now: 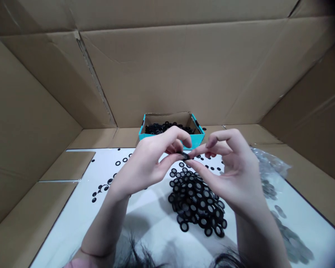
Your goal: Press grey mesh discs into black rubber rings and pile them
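Two bare hands are up over the white worktop (150,227), meeting near the middle, and one small black disc (185,155) is between them! The left hand (149,162) pinches it between thumb and forefinger, wrist bent, its forearm rising from the lower left. Over on the other side, the right hand (236,169) has thumb and a fingertip closed on the disc's right edge, another finger arched above, palm turned inward, forearm climbing from the lower right. Whether that's a single layer or a stack, I can't tell from its tilted edge.

Just below the hands, one big heap of black-rimmed discs (198,201) with pale centres, dozens at least, too overlapped to count. Left of the left hand, three pale-centred rings (118,163) run in a loose slanting line, and farther down a handful of dark pieces (94,200) lie scattered. Behind the hands sits one turquoise-edged box (197,140), with plenty of black pieces (162,128) inside, uncountable from here. Out right, one clear plastic bag (270,163) lies crumpled, and many grey translucent discs (293,242) spread down that side in loose clusters. Cardboard walls (181,70) rise around it all.
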`<state>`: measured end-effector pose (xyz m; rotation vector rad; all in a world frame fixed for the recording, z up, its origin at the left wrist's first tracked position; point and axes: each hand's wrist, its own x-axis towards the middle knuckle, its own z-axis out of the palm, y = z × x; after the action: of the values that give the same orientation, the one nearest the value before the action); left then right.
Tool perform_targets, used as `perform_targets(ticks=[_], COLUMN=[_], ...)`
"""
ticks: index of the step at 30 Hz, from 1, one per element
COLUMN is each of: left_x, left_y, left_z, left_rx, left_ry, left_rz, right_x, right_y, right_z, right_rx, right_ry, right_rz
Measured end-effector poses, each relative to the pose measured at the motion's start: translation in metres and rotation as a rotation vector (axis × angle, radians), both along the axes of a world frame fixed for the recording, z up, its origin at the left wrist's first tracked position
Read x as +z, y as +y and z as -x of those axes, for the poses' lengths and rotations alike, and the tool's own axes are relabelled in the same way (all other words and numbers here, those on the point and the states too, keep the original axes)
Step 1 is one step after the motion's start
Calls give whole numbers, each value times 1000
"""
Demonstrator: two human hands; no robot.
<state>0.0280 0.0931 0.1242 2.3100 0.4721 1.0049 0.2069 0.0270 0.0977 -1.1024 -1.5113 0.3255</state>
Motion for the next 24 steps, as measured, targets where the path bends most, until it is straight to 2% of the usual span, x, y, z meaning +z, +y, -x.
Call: perform_targets(ticks=[7,14,17,24], left_x=[-5,-4,-4,-1], left_y=[6,5,5,6], left_z=[-4,-4,-1,3], left_rx=[-79,-115,-124,-83], left_ry=[-60,-105,-67,-5], left_rz=[-17,116,101,42], right_x=[1,2,1,0], right_y=[2,4,5,5], right_z=[-3,4,5,1], right_rx=[-31,66,94,56], right_ry=[5,181,233,35], right_rz=[-13,-50,-54,-24])
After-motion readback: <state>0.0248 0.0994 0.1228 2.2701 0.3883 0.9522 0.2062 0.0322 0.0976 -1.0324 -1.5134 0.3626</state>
